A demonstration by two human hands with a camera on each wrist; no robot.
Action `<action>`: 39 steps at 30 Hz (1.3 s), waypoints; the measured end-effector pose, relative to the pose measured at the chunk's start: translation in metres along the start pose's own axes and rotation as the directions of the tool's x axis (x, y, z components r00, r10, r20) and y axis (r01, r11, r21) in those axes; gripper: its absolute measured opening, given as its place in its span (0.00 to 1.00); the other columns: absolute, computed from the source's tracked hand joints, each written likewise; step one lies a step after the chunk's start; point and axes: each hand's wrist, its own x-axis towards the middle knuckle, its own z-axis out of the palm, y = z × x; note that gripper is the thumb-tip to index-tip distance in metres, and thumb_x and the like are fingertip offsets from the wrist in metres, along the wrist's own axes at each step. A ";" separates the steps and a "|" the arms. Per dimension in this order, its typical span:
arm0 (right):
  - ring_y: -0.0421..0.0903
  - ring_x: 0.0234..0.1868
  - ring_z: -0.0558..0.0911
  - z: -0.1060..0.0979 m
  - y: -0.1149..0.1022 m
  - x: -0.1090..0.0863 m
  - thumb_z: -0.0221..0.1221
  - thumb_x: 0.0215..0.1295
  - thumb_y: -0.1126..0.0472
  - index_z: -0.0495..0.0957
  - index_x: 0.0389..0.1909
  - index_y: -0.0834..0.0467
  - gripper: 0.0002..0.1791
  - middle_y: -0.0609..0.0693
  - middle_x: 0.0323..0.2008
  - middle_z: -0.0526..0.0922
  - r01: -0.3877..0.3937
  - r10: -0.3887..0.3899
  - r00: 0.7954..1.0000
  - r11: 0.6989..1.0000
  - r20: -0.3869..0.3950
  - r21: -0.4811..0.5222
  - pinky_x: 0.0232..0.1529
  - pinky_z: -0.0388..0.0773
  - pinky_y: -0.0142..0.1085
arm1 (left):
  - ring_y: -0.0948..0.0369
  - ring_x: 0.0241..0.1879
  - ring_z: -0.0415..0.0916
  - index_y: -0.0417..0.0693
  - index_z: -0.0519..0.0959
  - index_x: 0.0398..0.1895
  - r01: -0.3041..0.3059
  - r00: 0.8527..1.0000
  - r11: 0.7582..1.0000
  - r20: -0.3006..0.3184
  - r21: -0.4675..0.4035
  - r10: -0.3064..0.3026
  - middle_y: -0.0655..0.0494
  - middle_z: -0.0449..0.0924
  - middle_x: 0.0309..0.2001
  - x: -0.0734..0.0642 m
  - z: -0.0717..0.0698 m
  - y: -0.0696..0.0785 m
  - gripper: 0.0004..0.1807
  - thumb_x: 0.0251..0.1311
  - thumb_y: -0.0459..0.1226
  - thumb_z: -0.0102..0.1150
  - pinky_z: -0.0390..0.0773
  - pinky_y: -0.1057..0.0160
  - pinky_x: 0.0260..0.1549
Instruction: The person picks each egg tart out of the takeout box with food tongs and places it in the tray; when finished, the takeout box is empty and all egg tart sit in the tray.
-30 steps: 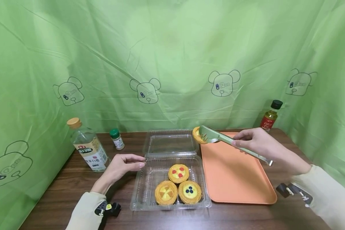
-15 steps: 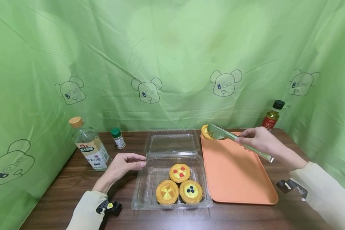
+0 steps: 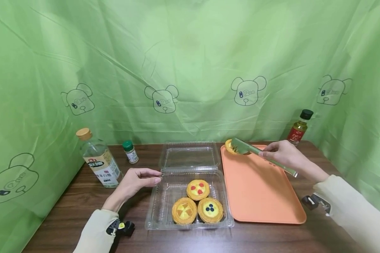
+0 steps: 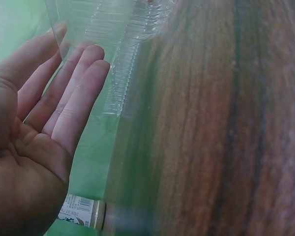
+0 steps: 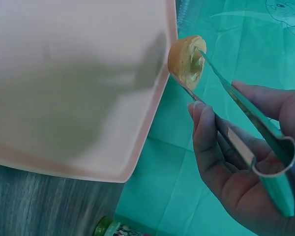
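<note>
My right hand [image 3: 283, 154] holds metal tongs [image 3: 252, 149], thumb on one arm and fingers on the other. Their tips grip an egg tart [image 3: 229, 147] over the far left corner of the orange tray [image 3: 263, 189]. In the right wrist view the tart [image 5: 179, 59] is tilted on its side at the tray's edge. Thumb and finger of my left hand [image 3: 135, 182] pinch the left rim of an open clear plastic box [image 3: 164, 207]. Inside it lie a red-dotted tart [image 3: 197, 190], a tart with orange wedges [image 3: 184, 211] and a blueberry-topped tart [image 3: 210, 210].
A vinegar bottle [image 3: 101, 165] and a green-capped spice jar [image 3: 131, 153] stand at the back left. An oil bottle [image 3: 298, 129] is at the back right, beyond the tray. A green curtain [image 3: 190, 70] surrounds the wooden table [image 3: 139, 242].
The tongs with the tart have moved right, from beside the box lid to over the tray's far left corner, then slightly lower. My left hand stays at the box rim.
</note>
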 end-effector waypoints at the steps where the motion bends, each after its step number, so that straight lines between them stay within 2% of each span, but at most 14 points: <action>1: 0.49 0.43 0.85 0.001 0.000 0.001 0.69 0.72 0.47 0.91 0.45 0.61 0.19 0.51 0.39 0.90 -0.001 0.001 1.000 1.000 0.000 -0.001 0.47 0.80 0.47 | 0.55 0.44 0.89 0.37 0.88 0.53 -0.001 1.000 1.000 0.000 0.000 0.001 0.45 0.90 0.47 0.000 0.000 0.000 0.19 0.62 0.37 0.78 0.89 0.59 0.45; 9: 0.51 0.42 0.86 0.006 -0.001 0.002 0.68 0.73 0.49 0.90 0.42 0.60 0.16 0.50 0.37 0.90 -0.018 0.018 0.999 1.000 0.041 0.017 0.46 0.83 0.53 | 0.55 0.44 0.89 0.36 0.88 0.53 -0.005 1.000 1.000 0.004 -0.007 0.005 0.44 0.90 0.47 0.001 0.000 0.000 0.18 0.62 0.36 0.78 0.89 0.58 0.45; 22: 0.51 0.41 0.85 0.010 -0.005 0.004 0.68 0.73 0.49 0.90 0.41 0.60 0.16 0.52 0.38 0.90 -0.032 0.031 0.998 0.999 0.053 0.011 0.45 0.82 0.52 | 0.55 0.43 0.89 0.35 0.88 0.53 -0.009 1.000 1.000 0.010 -0.017 0.010 0.44 0.90 0.47 0.001 0.000 0.001 0.19 0.62 0.36 0.77 0.89 0.57 0.45; 32: 0.57 0.47 0.85 0.012 -0.003 0.004 0.67 0.72 0.47 0.90 0.42 0.60 0.18 0.53 0.41 0.90 -0.069 0.069 0.997 0.998 0.046 0.011 0.50 0.81 0.57 | 0.55 0.44 0.89 0.36 0.88 0.53 -0.004 1.000 1.000 0.004 -0.002 0.004 0.44 0.90 0.46 0.001 -0.001 0.000 0.18 0.63 0.36 0.77 0.89 0.58 0.45; 39: 0.58 0.47 0.85 0.007 0.000 0.000 0.68 0.71 0.43 0.90 0.42 0.58 0.21 0.55 0.42 0.90 -0.070 0.071 0.997 0.997 0.026 -0.023 0.49 0.81 0.56 | 0.55 0.43 0.89 0.36 0.88 0.53 -0.006 1.000 1.000 0.009 0.003 0.006 0.44 0.90 0.46 0.000 -0.001 0.000 0.19 0.63 0.37 0.77 0.89 0.57 0.45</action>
